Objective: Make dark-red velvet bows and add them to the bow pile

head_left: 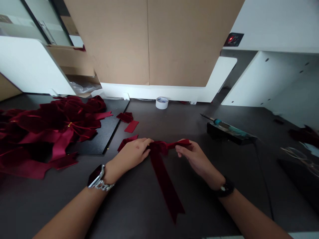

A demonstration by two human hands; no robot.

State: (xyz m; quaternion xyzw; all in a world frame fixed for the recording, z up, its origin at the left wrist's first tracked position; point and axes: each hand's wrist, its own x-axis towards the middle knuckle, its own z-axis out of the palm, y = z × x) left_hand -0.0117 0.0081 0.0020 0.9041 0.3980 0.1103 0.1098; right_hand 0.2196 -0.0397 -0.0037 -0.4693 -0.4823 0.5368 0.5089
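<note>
Tape roll point(161, 103): lying flat by the white panel point(139, 91); taken as landmark.
Velvet ribbon point(160, 167): on the table point(129, 205), nearward of the tape roll; bunched in a knot-like gather, notched tail angled nearward, probably laid out to keep it off the fingers.
Left hand point(132, 151): left-near of the tape roll, closed low over the ribbon; underside of grip hidden; probably anchoring the gather.
Right hand point(195, 156): right-near of the tape roll, half curled, pinching a ribbon end, tip poking past; probably keeping that stretch taut.
Bow heap point(72, 116): left of the tape roll, partly on a black board point(106, 134); likely set aside.
Red scraps point(131, 126): left-near of the tape roll.
Pen-like tool point(218, 121): right of the tape roll, parked on a black stand point(220, 134), tip raised, likely to spare the tabletop.
Edges: panel behind the tape roll, limiting forward reach.
Room: widest nearward of the tape roll, between board and stand.
</note>
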